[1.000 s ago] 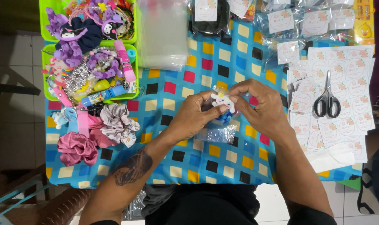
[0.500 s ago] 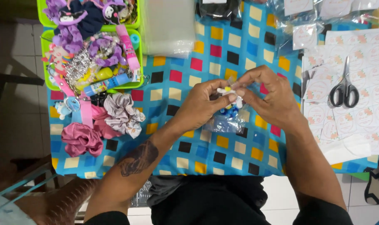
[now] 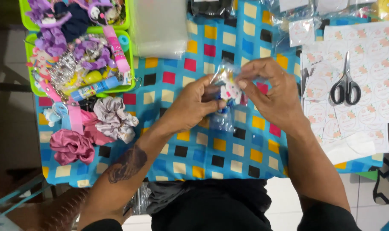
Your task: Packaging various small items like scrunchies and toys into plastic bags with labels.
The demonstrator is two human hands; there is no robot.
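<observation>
Fingers: L hand (image 3: pixel 190 107) thumb + fingertips pinched on a small white charm (image 3: pixel 231 92); R hand (image 3: pixel 273 92) thumb + forefinger pinched on the clear plastic bag (image 3: pixel 223 75) around its top. Both sets clamped, not spread.
Cloth: blue checked tablecloth (image 3: pixel 228 158), squares in yellow, black, red, cream; covers whole table.
Sticker sheets: white sheets of round floral stickers (image 3: pixel 374 85), far R of cloth.
Trays: 2 green trays (image 3: pixel 132 64), top L, packed w/ purple, pink, yellow trinkets.
Bag stack: pile of clear empty bags (image 3: pixel 158 28), just R of trays.
Scrunchies: 1 pink scrunchie (image 3: pixel 70 145), 1 grey-white scrunchie (image 3: pixel 113 117), on cloth below trays, near each other.
Scissors: black-handled scissors (image 3: pixel 346 85), lying on sticker sheets, blades pointing away from person.
Charm: white w/ pink detail, held above mid-cloth between both hands, partly inside bag; exact depth in bag cannot tell.
2nd bag: small clear packet w/ blue contents (image 3: pixel 222 119), on cloth right below hands.
</observation>
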